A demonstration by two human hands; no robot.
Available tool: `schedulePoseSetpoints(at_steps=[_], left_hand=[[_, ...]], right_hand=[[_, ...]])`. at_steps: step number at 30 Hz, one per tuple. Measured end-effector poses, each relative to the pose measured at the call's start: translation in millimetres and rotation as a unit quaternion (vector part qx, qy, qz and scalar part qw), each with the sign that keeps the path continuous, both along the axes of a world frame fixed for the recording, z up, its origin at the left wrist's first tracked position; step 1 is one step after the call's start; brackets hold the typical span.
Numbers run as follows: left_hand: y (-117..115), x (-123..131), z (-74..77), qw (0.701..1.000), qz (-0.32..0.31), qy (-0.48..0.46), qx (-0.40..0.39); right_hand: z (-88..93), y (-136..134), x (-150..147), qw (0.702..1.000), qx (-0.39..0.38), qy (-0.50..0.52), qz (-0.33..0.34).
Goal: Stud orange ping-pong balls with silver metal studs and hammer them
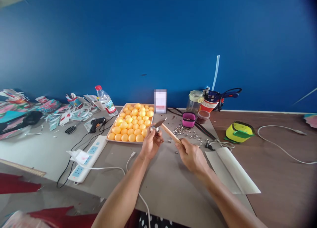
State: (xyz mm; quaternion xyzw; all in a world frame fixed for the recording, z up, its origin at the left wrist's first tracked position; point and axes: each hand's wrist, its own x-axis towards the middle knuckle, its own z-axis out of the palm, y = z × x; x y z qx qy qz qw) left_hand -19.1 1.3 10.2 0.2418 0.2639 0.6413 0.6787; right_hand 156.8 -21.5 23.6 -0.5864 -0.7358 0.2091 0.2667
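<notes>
My right hand (194,157) grips the wooden handle of a small hammer (171,134). Its dark, pointed head is over my left hand (151,143), which curls around a cluster of shiny silver pieces (157,130). What exactly these are is too small to tell, and the hammer head partly hides them. More loose silver pieces (182,130) lie scattered on the grey table beyond my right hand. Just behind them stands a magenta container (188,119) with small bits inside. Left of my hands is a shallow tray (107,139) filled with orange balls (131,138).
A power strip (95,152) with cables and a glue gun (96,123) are at the left, near a water bottle (106,101). A clear jar (195,102) stands at the back right. White sheet material (232,172) and a yellow container (239,132) lie to the right.
</notes>
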Motion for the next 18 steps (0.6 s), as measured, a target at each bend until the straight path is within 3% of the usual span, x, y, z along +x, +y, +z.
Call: schedulePoseSetpoints(at_steps=[9, 12, 18], left_hand=[[-1.8, 2.9, 2.0, 0.998, 0.037, 0.054, 0.022], [-2.2, 3.3, 1.9, 0.998, 0.019, 0.050, 0.015], [-3.0, 0.4, 5.9, 0.999, -0.026, 0.001, 0.028]], right_hand=[[1.2, 0.5, 0.7, 1.000, 0.003, 0.024, 0.000], [2.1, 1.8, 0.7, 1.000, -0.020, 0.017, 0.002], [-2.3, 5.8, 5.1, 0.994, -0.018, 0.103, -0.017]])
